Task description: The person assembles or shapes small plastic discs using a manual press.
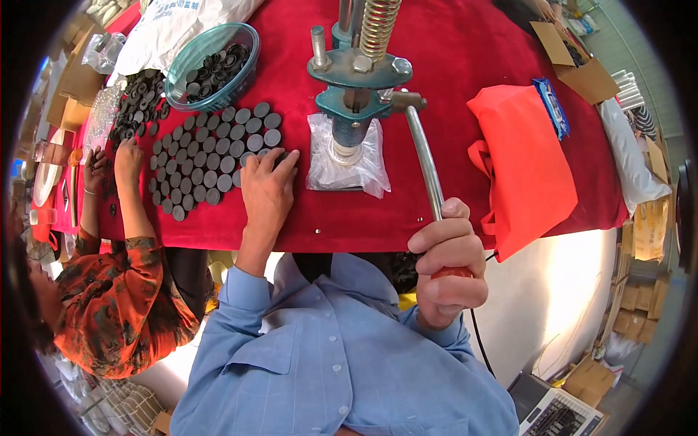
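Observation:
A teal hand press (354, 109) with a coil spring stands in front of me. Its ram comes down onto a white round piece (344, 153) on a base wrapped in clear plastic (317, 171). My right hand (449, 265) is closed around the red knob (452, 272) of the press's metal lever (424, 161). To the left, my left hand (267, 185) rests at the right edge of a flat group of black round discs (211, 161). Its fingers are bent and somewhat apart, with the tips over the nearest discs. Whatever lies under them is partly hidden.
A teal basket (254, 62) holds more black pieces beside a loose heap (142, 98). At the left, a co-worker in a patterned orange sleeve (138, 254) handles pieces. A red bag (527, 163) and a blue packet (551, 109) lie right of the press on the red cloth (451, 43).

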`<action>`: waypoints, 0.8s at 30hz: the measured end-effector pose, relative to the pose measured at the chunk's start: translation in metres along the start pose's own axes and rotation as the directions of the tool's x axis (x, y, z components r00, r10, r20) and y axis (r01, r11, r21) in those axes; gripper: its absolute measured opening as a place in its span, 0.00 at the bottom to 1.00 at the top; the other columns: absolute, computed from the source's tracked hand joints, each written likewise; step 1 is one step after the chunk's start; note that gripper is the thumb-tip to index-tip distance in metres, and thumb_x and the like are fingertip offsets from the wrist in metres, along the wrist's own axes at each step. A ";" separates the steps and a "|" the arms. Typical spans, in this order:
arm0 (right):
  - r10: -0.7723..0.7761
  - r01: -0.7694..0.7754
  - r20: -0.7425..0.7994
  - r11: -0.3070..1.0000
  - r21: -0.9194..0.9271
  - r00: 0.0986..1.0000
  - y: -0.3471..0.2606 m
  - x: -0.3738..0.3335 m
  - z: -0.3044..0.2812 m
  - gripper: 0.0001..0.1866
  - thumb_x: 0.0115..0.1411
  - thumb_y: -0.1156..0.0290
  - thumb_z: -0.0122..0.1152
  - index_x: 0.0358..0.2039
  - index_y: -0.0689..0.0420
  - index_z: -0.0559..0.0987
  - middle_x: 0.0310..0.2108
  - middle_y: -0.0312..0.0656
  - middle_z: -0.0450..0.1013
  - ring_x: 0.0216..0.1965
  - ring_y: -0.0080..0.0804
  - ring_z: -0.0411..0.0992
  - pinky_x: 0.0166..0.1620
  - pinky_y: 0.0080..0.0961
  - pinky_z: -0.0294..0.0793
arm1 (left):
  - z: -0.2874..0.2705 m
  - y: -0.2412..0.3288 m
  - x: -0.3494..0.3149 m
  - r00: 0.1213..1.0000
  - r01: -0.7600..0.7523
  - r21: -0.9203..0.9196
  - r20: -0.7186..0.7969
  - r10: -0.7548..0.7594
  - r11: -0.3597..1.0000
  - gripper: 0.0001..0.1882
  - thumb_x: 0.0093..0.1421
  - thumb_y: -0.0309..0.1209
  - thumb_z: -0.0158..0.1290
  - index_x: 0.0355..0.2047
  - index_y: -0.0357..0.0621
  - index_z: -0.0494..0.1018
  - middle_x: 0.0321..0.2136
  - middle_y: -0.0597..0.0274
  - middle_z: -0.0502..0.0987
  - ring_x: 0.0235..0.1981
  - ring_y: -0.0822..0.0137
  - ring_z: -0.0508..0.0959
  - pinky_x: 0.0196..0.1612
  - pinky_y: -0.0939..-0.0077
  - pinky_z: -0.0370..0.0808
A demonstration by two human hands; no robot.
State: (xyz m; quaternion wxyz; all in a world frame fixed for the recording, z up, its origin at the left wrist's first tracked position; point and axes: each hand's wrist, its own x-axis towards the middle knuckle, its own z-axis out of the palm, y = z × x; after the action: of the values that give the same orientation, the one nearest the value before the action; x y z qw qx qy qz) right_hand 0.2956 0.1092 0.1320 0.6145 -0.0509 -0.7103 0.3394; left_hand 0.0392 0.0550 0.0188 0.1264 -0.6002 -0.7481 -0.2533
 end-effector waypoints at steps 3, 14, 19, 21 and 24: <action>-0.021 0.023 0.031 0.999 -0.048 0.999 -0.002 0.015 -0.004 0.11 0.71 0.57 0.50 0.34 0.46 0.74 0.26 0.35 0.69 0.31 0.36 0.76 0.47 0.46 0.68 | -0.001 0.003 0.002 0.992 0.091 -0.147 -0.079 -0.104 0.985 0.28 0.49 0.30 0.69 0.53 0.44 0.76 0.39 0.61 0.81 0.38 0.58 0.76 0.43 0.64 0.72; -0.065 0.059 0.058 0.993 0.105 0.996 0.026 0.123 -0.001 0.19 0.76 0.57 0.36 0.45 0.59 0.71 0.25 0.43 0.67 0.26 0.35 0.70 0.35 0.36 0.70 | 0.007 0.053 0.032 0.992 0.082 -0.462 -0.050 -0.119 0.883 0.44 0.45 0.34 0.73 0.60 0.37 0.65 0.34 0.56 0.81 0.33 0.57 0.79 0.39 0.63 0.77; -0.081 0.072 0.079 0.991 0.111 0.994 0.027 0.124 -0.003 0.19 0.76 0.57 0.36 0.46 0.58 0.72 0.26 0.43 0.68 0.26 0.35 0.70 0.38 0.39 0.73 | 0.019 0.064 0.039 0.982 0.065 -0.527 -0.115 -0.147 0.847 0.45 0.45 0.33 0.74 0.61 0.36 0.63 0.33 0.55 0.79 0.34 0.56 0.79 0.38 0.62 0.77; -0.081 0.071 0.072 0.990 0.123 0.994 0.028 0.123 -0.002 0.20 0.76 0.57 0.35 0.47 0.58 0.72 0.26 0.43 0.68 0.26 0.35 0.70 0.39 0.39 0.73 | 0.022 0.064 0.039 0.982 0.072 -0.526 -0.111 -0.152 0.847 0.45 0.45 0.33 0.74 0.61 0.36 0.63 0.34 0.54 0.79 0.34 0.56 0.78 0.38 0.63 0.77; -0.107 0.087 0.119 0.984 0.157 0.987 0.030 0.123 -0.005 0.19 0.76 0.57 0.35 0.47 0.57 0.72 0.27 0.42 0.67 0.25 0.35 0.70 0.41 0.39 0.73 | 0.025 0.064 0.038 0.980 0.066 -0.523 -0.127 -0.154 0.850 0.45 0.46 0.34 0.74 0.61 0.35 0.63 0.35 0.54 0.78 0.36 0.56 0.78 0.37 0.63 0.77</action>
State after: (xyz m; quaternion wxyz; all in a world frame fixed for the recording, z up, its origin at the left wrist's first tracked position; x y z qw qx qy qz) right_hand 0.2606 0.1946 0.2193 0.5860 0.0521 -0.7219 0.3643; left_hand 0.0944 0.1100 0.0315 0.0074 -0.5452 -0.6729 -0.4998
